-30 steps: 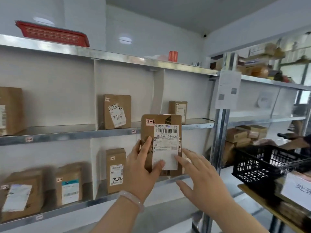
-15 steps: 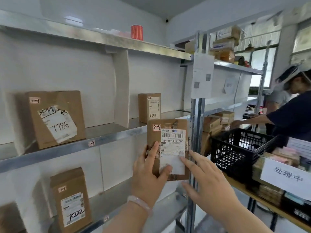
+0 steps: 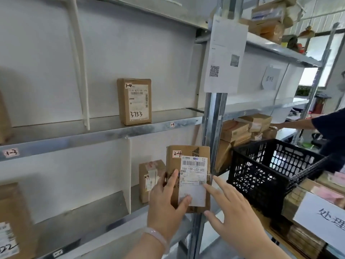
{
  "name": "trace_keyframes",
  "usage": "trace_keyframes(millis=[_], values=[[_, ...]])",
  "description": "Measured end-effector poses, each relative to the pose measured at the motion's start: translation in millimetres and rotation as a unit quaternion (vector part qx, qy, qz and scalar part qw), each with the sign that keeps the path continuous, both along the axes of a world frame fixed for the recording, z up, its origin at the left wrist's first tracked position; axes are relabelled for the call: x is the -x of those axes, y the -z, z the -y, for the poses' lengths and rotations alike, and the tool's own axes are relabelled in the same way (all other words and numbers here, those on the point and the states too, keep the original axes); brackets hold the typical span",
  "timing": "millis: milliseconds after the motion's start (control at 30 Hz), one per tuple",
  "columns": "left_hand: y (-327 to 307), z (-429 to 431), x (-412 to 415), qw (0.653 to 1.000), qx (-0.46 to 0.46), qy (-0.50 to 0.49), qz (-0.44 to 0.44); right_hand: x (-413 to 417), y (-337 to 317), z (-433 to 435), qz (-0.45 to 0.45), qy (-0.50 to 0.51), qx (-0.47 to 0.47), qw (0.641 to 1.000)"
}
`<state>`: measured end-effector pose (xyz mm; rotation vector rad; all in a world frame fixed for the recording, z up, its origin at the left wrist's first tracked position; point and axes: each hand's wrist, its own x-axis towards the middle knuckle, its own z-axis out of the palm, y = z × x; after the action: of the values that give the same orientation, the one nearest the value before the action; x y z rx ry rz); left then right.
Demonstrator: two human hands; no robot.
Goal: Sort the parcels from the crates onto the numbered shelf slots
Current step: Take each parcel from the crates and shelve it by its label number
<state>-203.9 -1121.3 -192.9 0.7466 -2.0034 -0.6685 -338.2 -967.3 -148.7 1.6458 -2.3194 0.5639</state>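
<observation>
- We see the left hand (image 3: 166, 208) gripping a parcel (image 3: 188, 165) at its lower left. Thumb is on the label, index up the front, other fingers hidden.
- Right hand (image 3: 235, 212) is slack w/ fingers straight. Its index tip looks to touch the label's right edge; it grasps nothing.
- Parcel is at the right front edge of the lower shelf (image 3: 93, 212), just beside the post (image 3: 214, 118). Can't tell if it rests on the shelf yet.
- Progress, our guess: partway.
  - Upper box (image 3: 134, 101) marked 1-4 stands on the upper shelf (image 3: 112, 133).
  - Lower box (image 3: 149, 180) marked 2-4 stands behind the held one.
  - The held parcel, also marked 2-4, isn't placed yet.
  - What's left in the crate (image 3: 261, 180) isn't clear.
- Parcel is upright w/ long axis vertical. Label side faces us, barcode toward the top.
</observation>
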Motion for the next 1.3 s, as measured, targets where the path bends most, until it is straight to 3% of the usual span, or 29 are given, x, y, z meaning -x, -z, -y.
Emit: trace_keyframes(millis=[367, 967, 1100, 1300], values=[[51, 20, 97, 0.996, -0.068, -0.046, 0.042, 113, 46, 42, 0.075, -0.065, -0.059, 0.993], [154, 139, 204, 0.990, -0.014, -0.115, 0.082, 178, 116, 157, 0.163, -0.064, -0.060, 0.983], [171, 159, 219, 0.984, -0.029, -0.147, 0.096, 183, 129, 162, 0.177, -0.045, -0.020, 0.983], [191, 183, 232, 0.984, -0.004, -0.159, 0.080, 198, 159, 166, 0.193, -0.064, -0.064, 0.977]])
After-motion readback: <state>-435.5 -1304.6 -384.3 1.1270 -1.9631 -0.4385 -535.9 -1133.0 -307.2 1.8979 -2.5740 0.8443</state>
